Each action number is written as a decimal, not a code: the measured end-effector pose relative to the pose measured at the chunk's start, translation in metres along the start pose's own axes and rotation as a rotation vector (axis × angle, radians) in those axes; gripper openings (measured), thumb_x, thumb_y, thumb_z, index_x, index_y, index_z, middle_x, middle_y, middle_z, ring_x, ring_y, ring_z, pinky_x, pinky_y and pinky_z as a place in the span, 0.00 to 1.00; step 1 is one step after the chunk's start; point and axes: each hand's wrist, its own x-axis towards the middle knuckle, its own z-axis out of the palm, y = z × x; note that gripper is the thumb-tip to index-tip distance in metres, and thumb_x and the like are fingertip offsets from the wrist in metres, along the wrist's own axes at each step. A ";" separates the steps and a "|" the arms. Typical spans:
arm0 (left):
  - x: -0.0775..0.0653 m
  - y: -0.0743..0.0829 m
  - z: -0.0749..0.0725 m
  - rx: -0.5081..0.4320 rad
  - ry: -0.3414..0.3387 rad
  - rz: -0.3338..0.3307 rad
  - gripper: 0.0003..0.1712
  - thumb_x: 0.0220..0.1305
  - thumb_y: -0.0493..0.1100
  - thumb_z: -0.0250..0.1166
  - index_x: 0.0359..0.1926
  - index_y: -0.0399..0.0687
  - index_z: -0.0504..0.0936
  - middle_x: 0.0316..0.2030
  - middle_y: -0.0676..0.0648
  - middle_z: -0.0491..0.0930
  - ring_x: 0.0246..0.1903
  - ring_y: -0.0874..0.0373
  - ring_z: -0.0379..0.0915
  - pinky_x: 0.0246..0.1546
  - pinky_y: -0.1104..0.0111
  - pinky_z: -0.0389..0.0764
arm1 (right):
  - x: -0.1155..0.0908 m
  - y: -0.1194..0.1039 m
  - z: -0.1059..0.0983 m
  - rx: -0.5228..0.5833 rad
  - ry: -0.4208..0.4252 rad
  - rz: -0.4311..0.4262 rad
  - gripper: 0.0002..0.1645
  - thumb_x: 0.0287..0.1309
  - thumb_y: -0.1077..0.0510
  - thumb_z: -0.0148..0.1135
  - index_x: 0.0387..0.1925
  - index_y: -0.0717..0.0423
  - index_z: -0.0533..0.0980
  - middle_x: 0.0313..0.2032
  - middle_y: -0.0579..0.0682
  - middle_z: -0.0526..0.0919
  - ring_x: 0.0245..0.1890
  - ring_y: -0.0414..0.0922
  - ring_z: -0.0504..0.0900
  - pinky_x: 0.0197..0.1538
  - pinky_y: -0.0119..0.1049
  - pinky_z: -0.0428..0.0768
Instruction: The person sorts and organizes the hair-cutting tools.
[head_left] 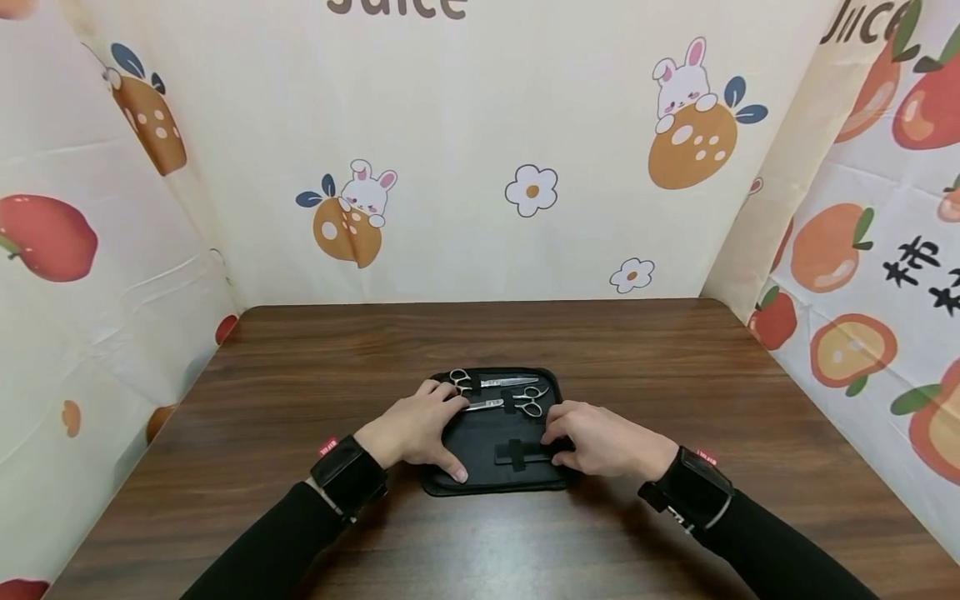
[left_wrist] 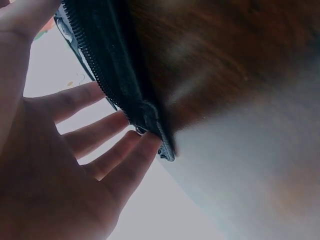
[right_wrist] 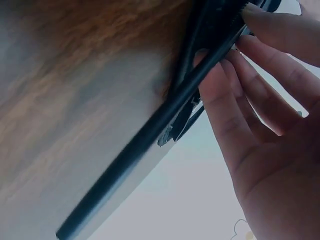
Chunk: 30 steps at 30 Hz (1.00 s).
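Observation:
A black zip case (head_left: 480,462) lies spread flat on the table. Two pairs of silver scissors, the upper scissors (head_left: 510,382) and the lower scissors (head_left: 487,405), sit under straps in its upper part. My left hand (head_left: 420,429) rests along the case's left side, fingertips by the scissors and thumb on the lower left. In the left wrist view its fingers extend along the zipper edge (left_wrist: 92,57). At the lower right, my right hand (head_left: 600,437) pinches the end of a slim black comb (right_wrist: 135,142), which passes under an elastic strap (head_left: 517,455).
The case rests on a dark wooden table (head_left: 315,358). A printed cloth (head_left: 465,242) rises behind the table's back edge, and further cloths hang at the left and right sides. Each wrist wears a black band, such as the left band (head_left: 348,475).

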 end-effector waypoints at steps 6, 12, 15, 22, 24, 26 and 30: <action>0.001 0.001 -0.001 -0.020 -0.004 0.003 0.62 0.29 0.76 0.71 0.66 0.53 0.68 0.62 0.48 0.65 0.63 0.50 0.54 0.50 0.52 0.73 | -0.009 0.005 -0.002 -0.029 0.005 0.003 0.15 0.50 0.57 0.71 0.42 0.51 0.83 0.39 0.40 0.75 0.37 0.37 0.74 0.36 0.28 0.76; 0.002 0.001 -0.001 -0.022 -0.006 -0.001 0.62 0.29 0.76 0.72 0.66 0.54 0.68 0.62 0.48 0.64 0.64 0.50 0.53 0.50 0.51 0.72 | -0.009 0.007 -0.004 -0.023 -0.005 -0.005 0.14 0.50 0.60 0.70 0.41 0.53 0.83 0.38 0.40 0.76 0.39 0.37 0.73 0.38 0.29 0.76; 0.002 0.001 -0.001 -0.023 -0.004 0.002 0.62 0.29 0.76 0.72 0.66 0.53 0.68 0.62 0.48 0.65 0.64 0.50 0.53 0.50 0.51 0.72 | -0.009 0.007 -0.004 -0.028 -0.011 -0.002 0.13 0.50 0.60 0.70 0.41 0.53 0.83 0.38 0.39 0.76 0.40 0.36 0.72 0.41 0.31 0.77; 0.001 0.001 -0.004 -0.018 0.007 0.000 0.61 0.29 0.76 0.72 0.65 0.53 0.69 0.61 0.48 0.65 0.62 0.50 0.55 0.50 0.52 0.73 | -0.002 0.004 -0.005 -0.018 -0.015 -0.011 0.13 0.51 0.60 0.70 0.41 0.53 0.84 0.38 0.39 0.75 0.40 0.35 0.73 0.43 0.32 0.77; 0.002 0.000 -0.003 -0.014 0.010 0.003 0.61 0.28 0.76 0.72 0.65 0.53 0.69 0.60 0.48 0.66 0.62 0.51 0.55 0.50 0.53 0.73 | 0.001 0.003 -0.004 -0.019 -0.018 -0.008 0.13 0.51 0.60 0.70 0.41 0.53 0.84 0.38 0.39 0.75 0.40 0.35 0.72 0.43 0.32 0.77; 0.002 0.000 -0.003 -0.014 0.011 0.000 0.61 0.28 0.76 0.72 0.65 0.54 0.69 0.60 0.48 0.66 0.62 0.51 0.55 0.50 0.53 0.73 | 0.003 0.002 -0.003 -0.024 -0.019 -0.009 0.13 0.51 0.59 0.70 0.41 0.53 0.84 0.38 0.40 0.75 0.39 0.35 0.72 0.44 0.33 0.77; 0.002 0.000 -0.003 -0.015 0.003 -0.010 0.62 0.28 0.77 0.72 0.66 0.54 0.68 0.61 0.48 0.65 0.63 0.51 0.54 0.50 0.52 0.73 | 0.006 -0.001 -0.002 -0.030 -0.015 -0.010 0.12 0.51 0.59 0.70 0.41 0.53 0.84 0.39 0.40 0.76 0.40 0.36 0.73 0.45 0.34 0.77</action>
